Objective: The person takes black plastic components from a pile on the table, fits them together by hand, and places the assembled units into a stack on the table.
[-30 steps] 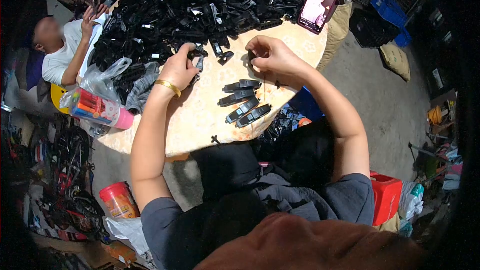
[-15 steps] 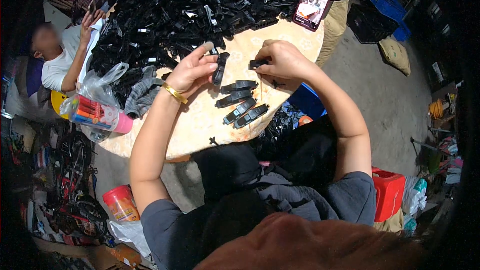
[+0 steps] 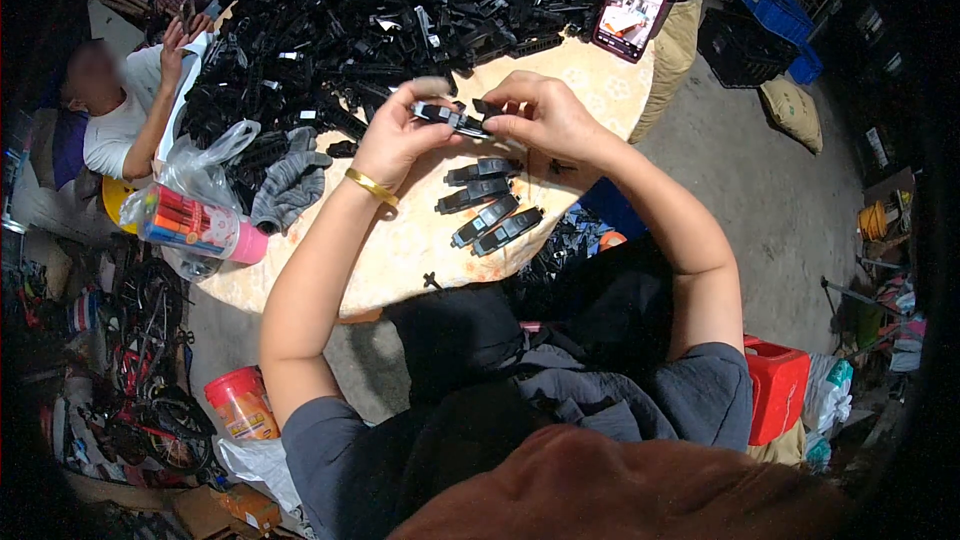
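My left hand (image 3: 392, 148) pinches a long black plastic part (image 3: 438, 114) with grey patches on it, held level above the table. At its right end, my right hand (image 3: 548, 118) grips a smaller black piece (image 3: 486, 108). Both pieces meet or nearly meet between my fingertips; the exact contact is partly hidden. Just below my hands, several similar black plastic parts (image 3: 478, 195) lie side by side on the cream patterned tablecloth (image 3: 385, 265). A large heap of black parts (image 3: 390, 15) covers the far side of the table.
A phone (image 3: 632, 8) stands at the table's far right edge. Grey gloves (image 3: 290, 185), a plastic bag (image 3: 212, 155) and a clear pink-based tub of pens (image 3: 200, 225) lie on the left. A person (image 3: 140, 95) sits at far left. A blue container (image 3: 612, 205) with black parts is below the table's right edge.
My hands have come together. The long black part has turned from upright to level, and the small piece in my right hand has moved left to its end.
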Tool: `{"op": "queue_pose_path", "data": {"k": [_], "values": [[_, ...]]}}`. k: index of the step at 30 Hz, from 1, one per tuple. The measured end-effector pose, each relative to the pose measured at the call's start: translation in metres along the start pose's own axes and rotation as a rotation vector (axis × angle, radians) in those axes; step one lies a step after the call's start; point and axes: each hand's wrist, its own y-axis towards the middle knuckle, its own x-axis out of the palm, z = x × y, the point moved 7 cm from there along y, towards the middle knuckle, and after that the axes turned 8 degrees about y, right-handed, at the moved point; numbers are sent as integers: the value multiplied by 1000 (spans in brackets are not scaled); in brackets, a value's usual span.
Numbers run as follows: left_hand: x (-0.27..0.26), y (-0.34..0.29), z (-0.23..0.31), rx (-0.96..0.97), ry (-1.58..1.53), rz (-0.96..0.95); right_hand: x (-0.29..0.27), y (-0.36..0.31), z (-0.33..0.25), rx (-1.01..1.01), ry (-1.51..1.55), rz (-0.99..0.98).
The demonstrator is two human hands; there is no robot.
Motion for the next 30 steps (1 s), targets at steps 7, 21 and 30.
{"op": "queue_pose_path", "data": {"k": [7,21,30], "values": [[7,-12,9,220,1090,150,0,-7,-5,-65,-314,-141],[5,-11,7,121,1077,124,8,-4,-12,-153,-422,-193],[26,-14,18,323,1188,45,24,-4,-14,-240,-353,-231]]}}
